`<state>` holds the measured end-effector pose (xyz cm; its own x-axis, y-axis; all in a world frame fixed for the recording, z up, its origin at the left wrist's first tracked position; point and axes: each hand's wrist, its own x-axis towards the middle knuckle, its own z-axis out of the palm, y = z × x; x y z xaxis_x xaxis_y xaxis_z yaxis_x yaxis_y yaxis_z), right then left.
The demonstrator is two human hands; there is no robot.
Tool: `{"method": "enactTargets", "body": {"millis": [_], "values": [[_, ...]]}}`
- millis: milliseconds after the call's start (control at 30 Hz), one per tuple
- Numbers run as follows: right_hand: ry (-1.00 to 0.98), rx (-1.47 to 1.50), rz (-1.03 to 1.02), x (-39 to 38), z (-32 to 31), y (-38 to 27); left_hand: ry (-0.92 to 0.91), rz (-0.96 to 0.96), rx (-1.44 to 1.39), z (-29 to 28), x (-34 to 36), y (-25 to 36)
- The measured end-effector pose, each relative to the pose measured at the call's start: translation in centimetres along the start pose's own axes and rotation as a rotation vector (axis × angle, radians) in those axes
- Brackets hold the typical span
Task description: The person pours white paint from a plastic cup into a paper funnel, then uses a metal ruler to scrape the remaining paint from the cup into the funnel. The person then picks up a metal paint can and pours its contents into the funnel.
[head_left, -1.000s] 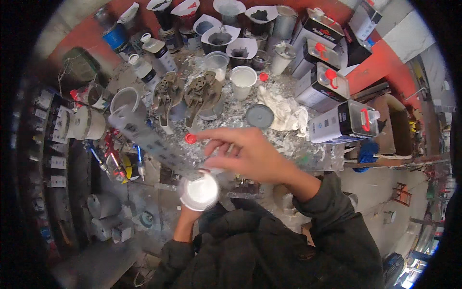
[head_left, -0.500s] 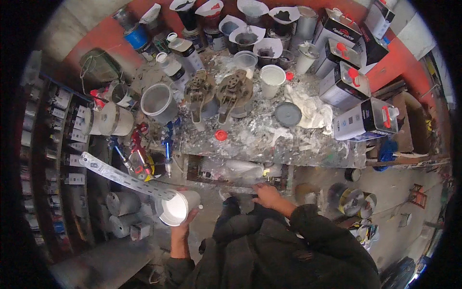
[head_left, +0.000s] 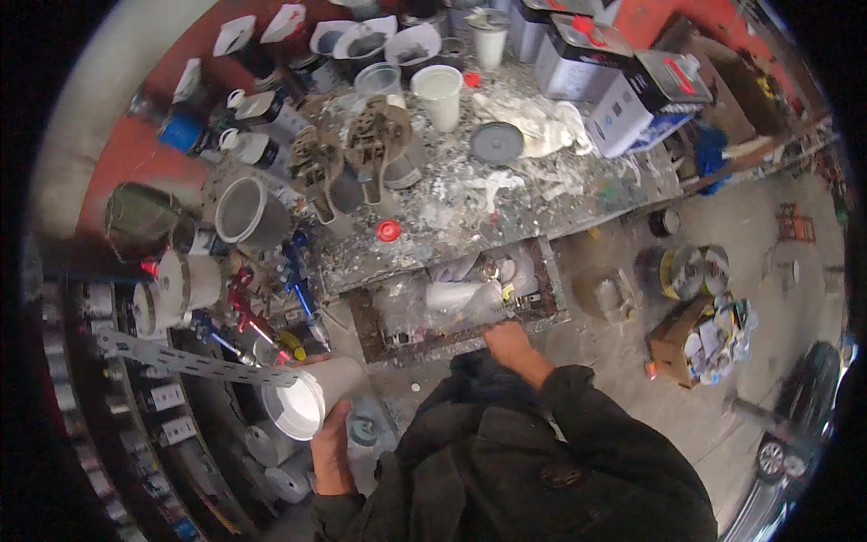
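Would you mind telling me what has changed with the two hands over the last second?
The right hand has drawn back from the red cap on the spattered bench and gone down into the open drawer below it, among clear plastic cups. The left hand has carried the white cup away to the left and lower. Its grip on the cup is unchanged, and the red cap stays on the bench.

A paint-spattered workbench (head_left: 578, 194) carries a white cup (head_left: 440, 93) and a clear cup (head_left: 377, 81) at its far side, a grey lid (head_left: 497, 143) and crumpled rags (head_left: 533, 122) to the right, and a red cap (head_left: 388, 231) near its front edge. Metal cans (head_left: 578, 54) stand far right, and a grey bucket (head_left: 244, 212) sits at the left end. An open drawer (head_left: 456, 303) below the front edge holds plastic cups.
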<state>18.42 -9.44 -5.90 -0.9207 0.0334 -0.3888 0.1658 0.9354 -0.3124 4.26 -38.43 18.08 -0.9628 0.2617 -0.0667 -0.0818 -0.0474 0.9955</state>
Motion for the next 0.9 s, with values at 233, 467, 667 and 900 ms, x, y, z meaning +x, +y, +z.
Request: {"method": "enactTargets", "body": {"millis": [233, 467, 667, 900], "values": [[-0.082, 0.047, -0.036, -2.9, -0.4, -0.1, -0.067, 0.107, -0.025, 0.5, 2.3, 0.2], [0.251, 1.099, 0.275, 7.7, -1.3, 8.3, 0.014, 0.064, 0.063, -1.7, 2.7, 1.0], [-0.019, 1.249, 0.479, 14.7, 1.7, 4.7, 0.019, 0.082, 0.094, -2.7, 3.0, 0.8], [0.344, 1.13, 0.671, 13.8, 3.2, 2.7, 0.025, 0.0, 0.129, -1.7, 3.0, 1.0]]}}
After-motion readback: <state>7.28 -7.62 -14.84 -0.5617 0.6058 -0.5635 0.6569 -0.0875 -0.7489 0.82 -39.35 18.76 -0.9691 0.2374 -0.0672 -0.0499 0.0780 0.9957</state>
